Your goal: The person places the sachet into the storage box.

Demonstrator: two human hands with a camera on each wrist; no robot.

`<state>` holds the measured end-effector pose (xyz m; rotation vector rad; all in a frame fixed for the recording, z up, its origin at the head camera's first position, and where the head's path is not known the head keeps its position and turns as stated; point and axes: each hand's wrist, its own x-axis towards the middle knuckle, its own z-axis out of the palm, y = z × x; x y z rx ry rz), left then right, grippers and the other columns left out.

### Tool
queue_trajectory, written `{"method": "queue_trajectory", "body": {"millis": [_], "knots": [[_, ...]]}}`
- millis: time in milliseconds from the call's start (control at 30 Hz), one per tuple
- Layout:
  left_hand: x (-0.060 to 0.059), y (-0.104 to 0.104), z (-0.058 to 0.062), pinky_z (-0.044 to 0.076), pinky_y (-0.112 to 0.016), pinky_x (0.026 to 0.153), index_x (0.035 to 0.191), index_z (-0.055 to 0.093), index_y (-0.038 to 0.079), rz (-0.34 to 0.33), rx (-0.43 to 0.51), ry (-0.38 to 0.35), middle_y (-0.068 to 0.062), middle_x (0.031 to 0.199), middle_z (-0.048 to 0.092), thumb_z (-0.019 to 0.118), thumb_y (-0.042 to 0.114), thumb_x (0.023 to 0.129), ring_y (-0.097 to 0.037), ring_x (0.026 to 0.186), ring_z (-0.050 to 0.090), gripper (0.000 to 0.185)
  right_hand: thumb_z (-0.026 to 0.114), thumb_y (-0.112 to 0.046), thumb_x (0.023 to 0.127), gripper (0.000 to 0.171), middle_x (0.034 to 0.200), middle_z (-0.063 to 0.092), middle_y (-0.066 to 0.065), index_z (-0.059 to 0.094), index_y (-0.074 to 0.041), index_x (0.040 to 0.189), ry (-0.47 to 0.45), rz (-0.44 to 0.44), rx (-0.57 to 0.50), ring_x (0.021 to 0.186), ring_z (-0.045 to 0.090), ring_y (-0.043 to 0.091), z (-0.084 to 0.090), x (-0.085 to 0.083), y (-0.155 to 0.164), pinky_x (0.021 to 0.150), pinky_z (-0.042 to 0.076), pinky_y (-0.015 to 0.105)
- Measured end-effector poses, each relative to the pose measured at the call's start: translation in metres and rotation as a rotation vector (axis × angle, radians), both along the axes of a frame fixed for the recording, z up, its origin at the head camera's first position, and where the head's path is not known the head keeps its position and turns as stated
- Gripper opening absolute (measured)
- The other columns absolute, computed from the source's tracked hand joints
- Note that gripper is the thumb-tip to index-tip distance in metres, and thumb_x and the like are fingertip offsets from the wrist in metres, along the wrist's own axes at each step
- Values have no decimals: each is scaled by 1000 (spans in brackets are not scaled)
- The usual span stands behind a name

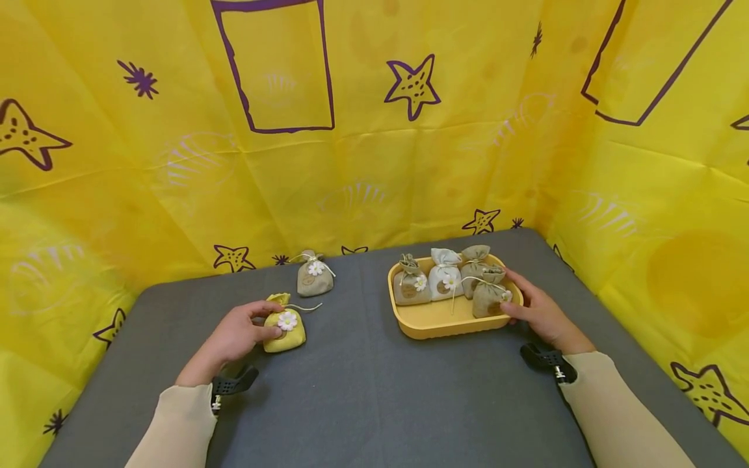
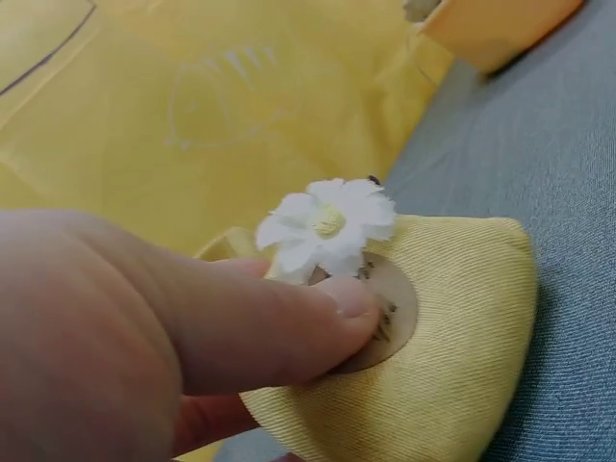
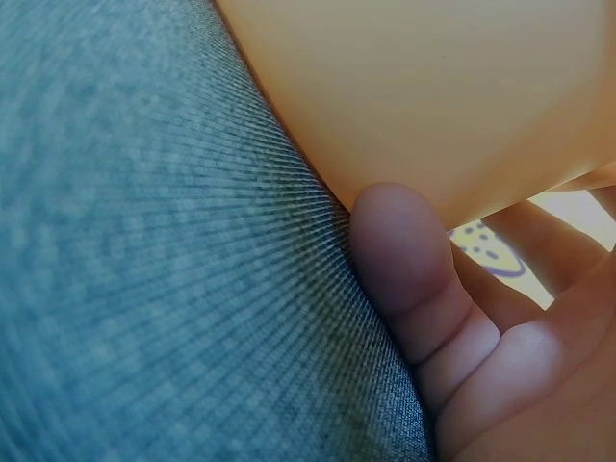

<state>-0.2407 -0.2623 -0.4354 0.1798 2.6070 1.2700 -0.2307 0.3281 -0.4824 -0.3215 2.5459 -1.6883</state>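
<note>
My left hand (image 1: 240, 333) pinches a small yellow drawstring sachet (image 1: 292, 339) on the left of the table. In the left wrist view its thumb presses a round tag (image 2: 393, 298) just below a white fabric daisy (image 2: 327, 223); the other fingers are mostly hidden behind the sachet. At the right end of a yellow tray (image 1: 430, 329), my right hand (image 1: 541, 315) holds the wall, its thumb against the outside in the right wrist view. Inside the tray stand several sachets, including a white one (image 1: 445, 276) and a beige one (image 1: 491, 296) nearest the right hand.
Another beige sachet (image 1: 315, 281) with a daisy lies behind the yellow one, close to the back edge. A dark grey cloth (image 1: 374, 403) covers the table. Yellow printed fabric (image 1: 374, 162) hangs along the back and both sides.
</note>
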Motion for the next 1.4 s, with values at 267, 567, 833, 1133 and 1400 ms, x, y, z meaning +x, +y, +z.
{"method": "queue_trajectory", "body": {"millis": [267,567,833,1133,1400], "knots": [[3,13,13,53,-37,75,125,68,14,88,-44,107,-13,126,61,81,23,85,-32,106,59,43,65,-23,97,76,147,36,22,23,-13,160,3,4,-13,87,58,25,-2,-1,0,70,54,32],[6,62,42,52,-37,72,121,71,17,90,-24,220,-11,115,67,82,23,85,-30,102,61,39,63,-20,98,75,147,36,22,23,-13,160,16,23,-35,87,58,24,-5,-3,1,69,54,33],[2,129,54,53,-37,69,116,75,20,34,124,303,-3,110,67,85,16,81,-23,95,63,37,64,-21,97,75,143,39,22,24,-12,159,24,22,-31,86,58,25,-7,-3,3,68,54,33],[-10,217,42,53,-34,69,115,75,26,-81,192,298,7,111,67,86,17,80,-18,90,62,37,64,-21,97,76,146,36,22,22,-12,160,8,24,-41,88,58,25,-6,-2,2,69,54,33],[-18,274,31,51,-28,69,114,76,24,-135,145,267,7,111,67,85,15,80,-13,86,61,36,64,-22,97,75,147,37,20,24,-14,160,5,19,-39,90,58,26,-3,-2,2,70,54,32]]}}
